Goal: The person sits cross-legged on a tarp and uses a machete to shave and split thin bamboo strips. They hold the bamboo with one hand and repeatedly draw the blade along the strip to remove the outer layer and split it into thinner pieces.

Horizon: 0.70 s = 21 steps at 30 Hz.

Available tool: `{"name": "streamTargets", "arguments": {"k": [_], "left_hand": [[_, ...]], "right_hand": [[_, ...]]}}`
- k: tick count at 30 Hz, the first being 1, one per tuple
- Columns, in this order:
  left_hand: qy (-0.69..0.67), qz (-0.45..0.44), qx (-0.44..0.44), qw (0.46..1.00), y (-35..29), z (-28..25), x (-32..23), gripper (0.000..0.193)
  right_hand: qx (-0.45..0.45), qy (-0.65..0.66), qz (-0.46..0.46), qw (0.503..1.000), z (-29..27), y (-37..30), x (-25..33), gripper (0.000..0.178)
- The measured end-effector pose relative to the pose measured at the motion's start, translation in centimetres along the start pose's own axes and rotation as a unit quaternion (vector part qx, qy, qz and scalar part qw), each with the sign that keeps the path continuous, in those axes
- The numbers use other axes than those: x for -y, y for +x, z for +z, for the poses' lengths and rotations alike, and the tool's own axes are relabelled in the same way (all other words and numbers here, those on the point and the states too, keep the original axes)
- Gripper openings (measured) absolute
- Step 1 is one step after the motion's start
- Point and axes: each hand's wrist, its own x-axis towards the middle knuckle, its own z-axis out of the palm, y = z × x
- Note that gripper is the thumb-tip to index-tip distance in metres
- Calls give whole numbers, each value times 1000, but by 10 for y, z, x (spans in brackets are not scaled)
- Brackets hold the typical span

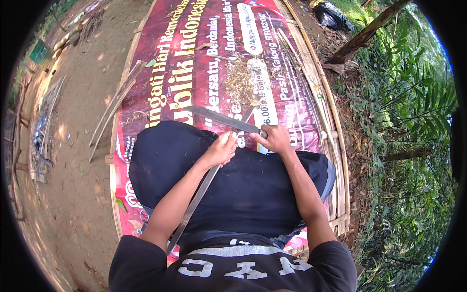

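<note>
My left hand (221, 150) is closed around a long, narrow bamboo strip (195, 200). The strip slants from beside my left upper arm, across my lap, to beyond my hands. My right hand (275, 139) grips a machete by its handle, mostly hidden in the fingers. The dark machete blade (219, 118) points to the far left and crosses over the strip just beyond my left hand. Whether the edge touches the strip cannot be made out. Pale curly shavings (241, 83) lie heaped past the blade. Dark cloth (228, 194) covers my folded legs.
I sit on a red printed banner (160, 63) spread over a bamboo platform (325, 80). Loose strips (116, 104) lie across its left edge; thin sticks (304, 82) lie along its right. Bare earth (80, 131) is left; plants (399, 102), a trunk (362, 40) and a black bag (332, 17) are right.
</note>
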Motion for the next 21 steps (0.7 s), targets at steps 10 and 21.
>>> {"name": "streamTargets", "arguments": {"k": [10, 21], "left_hand": [[-8, 38, -10, 999, -17, 3, -15, 28], [-262, 3, 63, 963, 5, -24, 10, 43]], "right_hand": [[-63, 93, 336, 935, 2, 18, -70, 77], [-132, 278, 213, 927, 9, 16, -25, 64]]}}
